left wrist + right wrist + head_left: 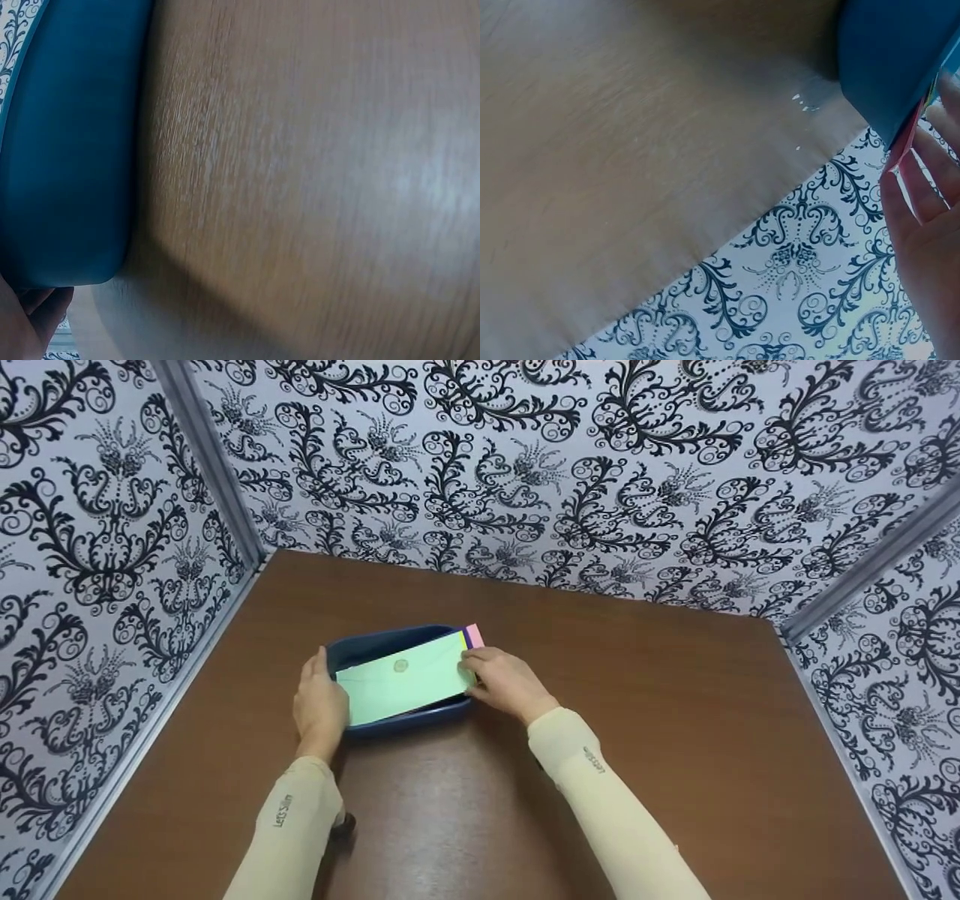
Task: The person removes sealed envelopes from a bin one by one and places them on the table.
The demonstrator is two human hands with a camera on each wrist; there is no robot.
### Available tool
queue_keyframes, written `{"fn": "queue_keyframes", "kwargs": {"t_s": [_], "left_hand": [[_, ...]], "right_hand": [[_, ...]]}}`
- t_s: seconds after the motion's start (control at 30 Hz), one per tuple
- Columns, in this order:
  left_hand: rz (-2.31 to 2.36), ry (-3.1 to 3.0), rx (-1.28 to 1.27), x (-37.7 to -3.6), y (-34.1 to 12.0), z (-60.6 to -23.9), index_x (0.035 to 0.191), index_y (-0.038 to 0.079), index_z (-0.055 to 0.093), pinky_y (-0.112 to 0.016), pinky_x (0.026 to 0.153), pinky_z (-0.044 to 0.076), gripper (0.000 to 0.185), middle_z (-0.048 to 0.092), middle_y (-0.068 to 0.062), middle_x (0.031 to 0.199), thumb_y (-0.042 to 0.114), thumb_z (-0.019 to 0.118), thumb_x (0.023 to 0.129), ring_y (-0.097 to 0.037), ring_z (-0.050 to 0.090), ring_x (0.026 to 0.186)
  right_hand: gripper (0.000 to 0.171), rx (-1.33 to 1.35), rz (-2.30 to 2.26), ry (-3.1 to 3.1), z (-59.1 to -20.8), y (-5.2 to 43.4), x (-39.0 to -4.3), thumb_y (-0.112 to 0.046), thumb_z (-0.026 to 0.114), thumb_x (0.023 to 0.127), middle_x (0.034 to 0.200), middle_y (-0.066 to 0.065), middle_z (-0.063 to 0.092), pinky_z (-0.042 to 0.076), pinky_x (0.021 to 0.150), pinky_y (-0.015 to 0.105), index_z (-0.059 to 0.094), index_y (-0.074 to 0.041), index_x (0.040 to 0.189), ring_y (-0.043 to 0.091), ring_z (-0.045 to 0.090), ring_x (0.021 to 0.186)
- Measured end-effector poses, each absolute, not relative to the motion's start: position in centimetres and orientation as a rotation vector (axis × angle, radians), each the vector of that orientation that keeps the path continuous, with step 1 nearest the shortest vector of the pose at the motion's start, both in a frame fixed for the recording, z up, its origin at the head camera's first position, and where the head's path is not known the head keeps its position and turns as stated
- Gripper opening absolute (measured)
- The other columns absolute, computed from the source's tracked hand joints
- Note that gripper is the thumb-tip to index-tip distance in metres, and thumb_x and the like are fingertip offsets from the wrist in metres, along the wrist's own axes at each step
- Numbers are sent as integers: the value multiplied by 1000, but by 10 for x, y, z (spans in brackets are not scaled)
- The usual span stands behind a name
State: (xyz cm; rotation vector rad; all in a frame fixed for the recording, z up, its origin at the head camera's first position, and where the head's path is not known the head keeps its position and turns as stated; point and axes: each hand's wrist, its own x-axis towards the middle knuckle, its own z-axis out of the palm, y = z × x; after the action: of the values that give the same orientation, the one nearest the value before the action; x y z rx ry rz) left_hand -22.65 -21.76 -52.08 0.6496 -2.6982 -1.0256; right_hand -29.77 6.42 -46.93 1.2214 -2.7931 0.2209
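A stack of envelopes (pixel 401 681), pale green on top with yellow, purple and pink edges fanning out at its far right corner, lies across the top of a dark blue tray (pixel 375 649) near the middle of the brown table (pixel 675 720). The stack's long axis runs left to right, tilted so the right end sits a little farther away than the left, and it spans the tray almost from end to end. The left hand (pixel 321 706) is at the stack's left short end, palm against the tray's left wall, fingers fairly straight and close together along the edge. The right hand (pixel 504 682) is at the opposite short end, its fingers (pixel 922 184) curled over the stack's right edge; in the right wrist view they pinch the pink and coloured sheets beside the tray's corner. So the envelopes lie directly between the two hands, each equally close to its own end. Patterned black-and-white walls (pixel 525 472) close in the table on the left, far and right sides.
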Motion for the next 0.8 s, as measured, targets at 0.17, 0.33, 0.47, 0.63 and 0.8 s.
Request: {"fn": "queue_keyframes", "kwargs": {"t_s": [0.17,0.33,0.47,0.63,0.8], "left_hand": [[-1030,-2693,639,-226,-216,-521,159,11,24,-51,88,52,62,32,-17,161,2,36,99,-35,58,78],[-1015,-2682,620,-226,-215,-520,158,10,26,-51,87,53,60,33,-18,160,2,37,100,-36,60,82],[-996,-2677,610,-226,-214,-520,158,9,28,-48,77,53,60,35,-18,159,2,39,99,-34,60,78],[-999,-2678,626,-226,-215,-520,158,9,28,-51,85,53,60,35,-18,159,2,39,99,-36,62,84],[-997,-2690,622,-225,-216,-520,158,9,27,-46,73,52,60,35,-18,159,2,38,100,-33,59,74]], "right_hand": [[41,1196,175,-2840,-467,62,-299,-23,77,87,135,6,65,47,110,36,68,-11,125,23,59,128],[44,1214,146,-2831,-466,61,-300,-22,78,86,131,6,66,49,107,36,67,-12,127,24,61,124],[39,1245,150,-2787,-467,63,-301,-21,77,86,127,7,68,51,104,37,69,-10,122,25,63,119],[32,1288,175,-2738,-469,64,-301,-22,73,88,125,7,69,51,104,38,70,-10,118,26,64,117],[28,1326,174,-2679,-470,65,-302,-21,68,91,121,8,71,53,100,39,69,-10,117,26,67,111]]}}
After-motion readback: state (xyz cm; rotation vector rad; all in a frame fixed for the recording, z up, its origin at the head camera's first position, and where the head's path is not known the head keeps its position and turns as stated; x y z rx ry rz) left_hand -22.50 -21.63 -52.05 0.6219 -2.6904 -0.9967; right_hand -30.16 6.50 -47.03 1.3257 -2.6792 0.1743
